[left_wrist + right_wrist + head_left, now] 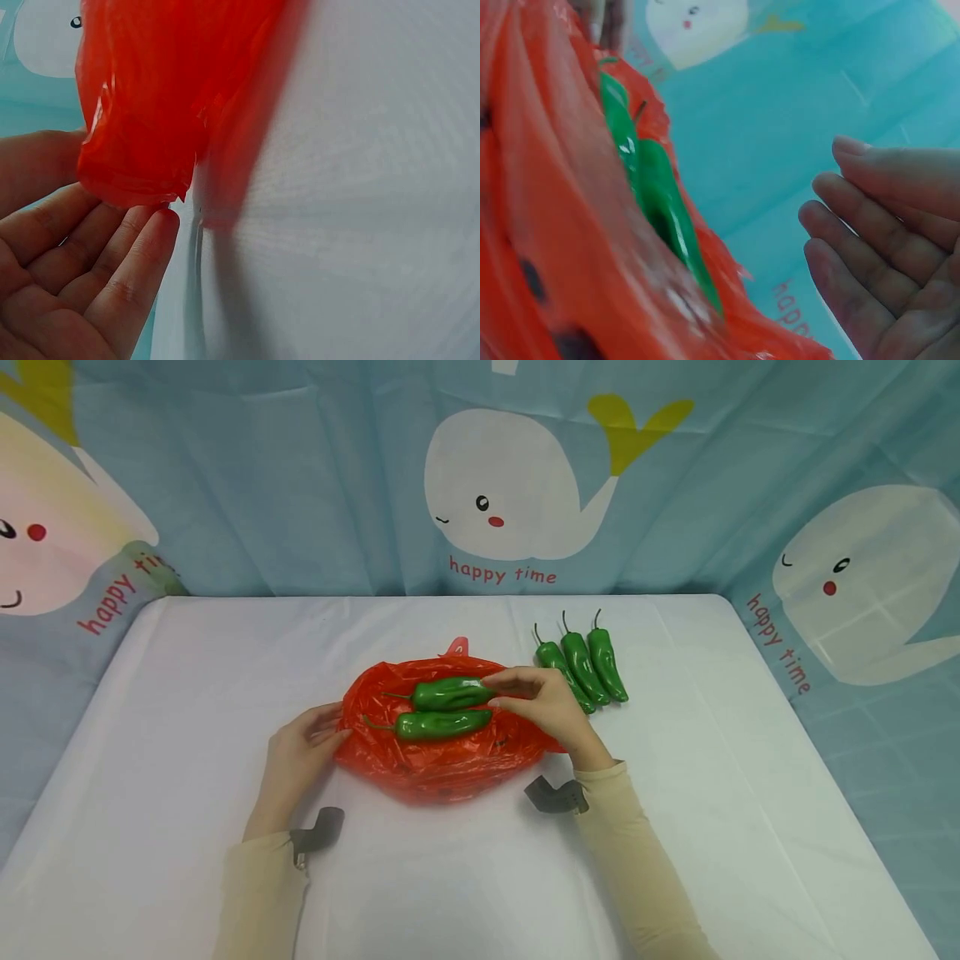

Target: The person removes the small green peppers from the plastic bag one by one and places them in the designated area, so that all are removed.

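Note:
A crumpled red plastic bag [442, 777] lies spread on the table. Two green chili peppers [442, 725] rest side by side on it, their stems toward the left. My left hand [303, 747] holds the bag's left edge; in the left wrist view, red plastic hides the tips of the thumb and some fingers. Over the tip of the farther pepper is my right hand [543, 702], thumb and forefinger extended. The right wrist view shows this hand's fingers loosely extended, apart from the peppers, with nothing in them.
Three more green chili peppers [585, 664] lie in a row behind my right hand. A white cloth covers the table [750, 827]. Past its far edge hangs a blue curtain [300, 485] printed with whales. A dark wrist mount [555, 795] sticks out from each sleeve.

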Demonstrator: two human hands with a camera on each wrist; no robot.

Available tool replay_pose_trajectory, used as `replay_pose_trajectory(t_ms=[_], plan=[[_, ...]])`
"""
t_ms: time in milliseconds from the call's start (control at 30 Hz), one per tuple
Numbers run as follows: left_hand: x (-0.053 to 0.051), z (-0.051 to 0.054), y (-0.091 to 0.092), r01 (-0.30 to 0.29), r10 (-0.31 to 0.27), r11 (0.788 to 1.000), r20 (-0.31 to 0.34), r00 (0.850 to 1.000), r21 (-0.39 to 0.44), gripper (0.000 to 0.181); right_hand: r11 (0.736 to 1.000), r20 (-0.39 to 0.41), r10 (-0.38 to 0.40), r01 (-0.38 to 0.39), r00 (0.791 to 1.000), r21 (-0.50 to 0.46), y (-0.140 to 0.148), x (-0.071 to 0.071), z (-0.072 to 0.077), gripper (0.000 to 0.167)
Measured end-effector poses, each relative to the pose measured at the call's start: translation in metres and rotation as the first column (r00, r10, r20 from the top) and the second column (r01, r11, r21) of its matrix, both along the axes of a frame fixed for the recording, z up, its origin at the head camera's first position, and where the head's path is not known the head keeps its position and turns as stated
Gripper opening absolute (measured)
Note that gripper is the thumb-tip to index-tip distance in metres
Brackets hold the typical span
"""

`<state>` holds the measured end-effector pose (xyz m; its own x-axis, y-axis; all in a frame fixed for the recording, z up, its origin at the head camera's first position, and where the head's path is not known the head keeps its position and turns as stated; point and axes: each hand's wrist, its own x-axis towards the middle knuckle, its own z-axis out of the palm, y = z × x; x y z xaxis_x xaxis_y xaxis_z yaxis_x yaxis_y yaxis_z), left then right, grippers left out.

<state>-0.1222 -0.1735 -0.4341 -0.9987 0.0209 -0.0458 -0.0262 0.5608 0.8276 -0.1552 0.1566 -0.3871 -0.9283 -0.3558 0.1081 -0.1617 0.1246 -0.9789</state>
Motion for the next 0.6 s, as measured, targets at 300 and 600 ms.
replay_pose_trajectory(t_ms=[300, 600], plan=[[0.001, 0.002, 0.000, -0.006, 0.006, 1.000, 0.001, 1.000, 0.001, 0.043, 0.995, 0.013, 0.070, -0.071, 0.997, 0.075, -0.019, 0.002, -0.011, 0.027], [0.001, 0.003, 0.001, -0.006, 0.006, 1.000, -0.008, 1.000, 0.005, 0.042, 0.994, 0.075, 0.063, -0.069, 0.995, 0.084, -0.025, 0.001, -0.020, 0.027]])
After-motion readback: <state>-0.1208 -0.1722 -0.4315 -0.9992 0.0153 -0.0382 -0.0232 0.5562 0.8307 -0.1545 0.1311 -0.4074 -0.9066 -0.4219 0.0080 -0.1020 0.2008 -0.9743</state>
